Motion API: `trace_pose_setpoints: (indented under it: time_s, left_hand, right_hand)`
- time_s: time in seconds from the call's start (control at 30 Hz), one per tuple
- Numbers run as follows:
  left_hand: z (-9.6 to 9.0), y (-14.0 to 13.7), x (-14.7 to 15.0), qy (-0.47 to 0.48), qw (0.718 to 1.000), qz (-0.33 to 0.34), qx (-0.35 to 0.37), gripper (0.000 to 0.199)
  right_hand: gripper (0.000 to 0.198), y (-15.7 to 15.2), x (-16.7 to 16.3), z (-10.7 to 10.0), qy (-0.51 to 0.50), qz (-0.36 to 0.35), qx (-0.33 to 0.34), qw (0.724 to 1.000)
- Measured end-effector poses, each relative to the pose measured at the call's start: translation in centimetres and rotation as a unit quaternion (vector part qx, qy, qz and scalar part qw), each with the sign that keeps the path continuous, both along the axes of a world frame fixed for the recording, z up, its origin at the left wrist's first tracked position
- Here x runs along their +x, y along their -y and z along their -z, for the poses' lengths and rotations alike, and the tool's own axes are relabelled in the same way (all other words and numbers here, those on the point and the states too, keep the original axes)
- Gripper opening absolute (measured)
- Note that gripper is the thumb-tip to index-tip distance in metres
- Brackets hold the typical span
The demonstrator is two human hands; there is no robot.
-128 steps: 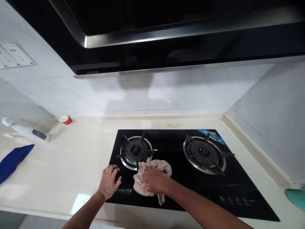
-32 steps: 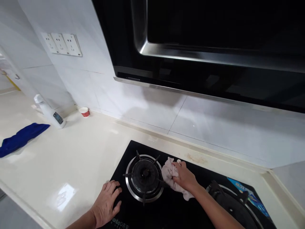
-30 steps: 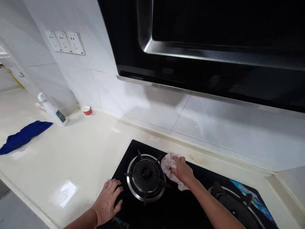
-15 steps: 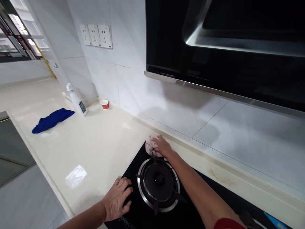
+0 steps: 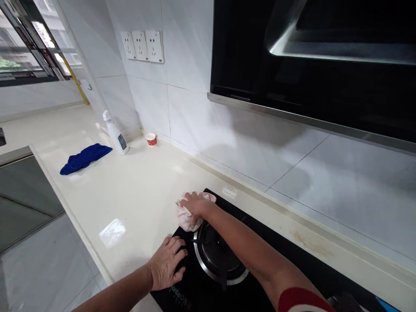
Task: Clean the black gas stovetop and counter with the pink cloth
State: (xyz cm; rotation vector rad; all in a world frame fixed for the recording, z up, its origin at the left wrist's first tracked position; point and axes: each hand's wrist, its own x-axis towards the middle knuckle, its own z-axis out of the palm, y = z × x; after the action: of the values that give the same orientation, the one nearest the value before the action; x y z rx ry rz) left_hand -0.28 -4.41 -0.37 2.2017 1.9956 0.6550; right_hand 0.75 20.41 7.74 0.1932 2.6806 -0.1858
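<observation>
My right hand point(image 5: 195, 205) presses a crumpled pale pink cloth point(image 5: 186, 219) onto the back left corner of the black glass gas hob point(image 5: 195, 277), its fingers curled over the fabric. The cloth overlaps the hob's left edge and touches the counter. Just in front of it sits the round burner point(image 5: 214, 251) with its steel ring, partly hidden under my right forearm. My left hand point(image 5: 168, 262) lies on the hob's left edge, fingers spread, with nothing in it.
A blue cloth point(image 5: 86, 158), a white spray bottle point(image 5: 116, 135) and a small red-and-white cup point(image 5: 151, 138) stand on the cream counter point(image 5: 139, 186) at the left. The black range hood point(image 5: 312, 78) hangs above. A brown stain point(image 5: 310, 243) marks the ledge behind the hob.
My right hand has moved the cloth left and forward, from behind the burner to the hob's left edge. My left hand stays on the edge. The view has shifted slightly left.
</observation>
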Motion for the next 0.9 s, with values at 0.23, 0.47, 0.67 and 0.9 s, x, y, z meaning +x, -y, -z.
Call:
trace_pose_setpoints:
  time_s: [0.23,0.47,0.67,0.9]
  left_hand:
    - [0.0,0.0,-0.1,0.008,1.0,0.001,0.001,0.047]
    - [-0.2,0.0,0.0,0.007,1.0,0.0,0.006,0.047]
    - [-0.8,0.0,0.0,0.001,1.0,0.002,0.005,0.045]
    - [-0.9,-0.1,-0.2,-0.02,1.0,0.006,0.019,0.042]
  right_hand:
    - [0.096,1.3,-0.6,-0.5,0.008,-0.045,0.088,0.995]
    - [0.097,-6.3,0.0,-0.7,-0.021,0.073,0.062,0.995]
    - [0.084,-11.3,5.1,-0.2,-0.073,0.161,0.074,0.982]
    - [0.056,-11.3,15.9,0.1,-0.124,0.242,0.131,0.953]
